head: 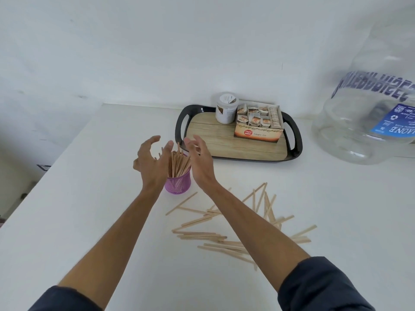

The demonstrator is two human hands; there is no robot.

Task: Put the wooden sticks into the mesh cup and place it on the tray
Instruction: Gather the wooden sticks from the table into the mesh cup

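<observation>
Mesh cup point(177, 184) between open hands, off tray point(182, 131).

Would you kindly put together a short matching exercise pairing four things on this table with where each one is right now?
Things:
1. mesh cup
2. loose wooden sticks
3. tea box
4. water jug

Places:
A. on the tray, next to a white jar
B. lying scattered flat on the table
C. at the right edge of the view, off the tray
D. standing on the table between the left hand and the right hand, with sticks in it

Pairs: 1-D, 2-B, 3-A, 4-C
</observation>
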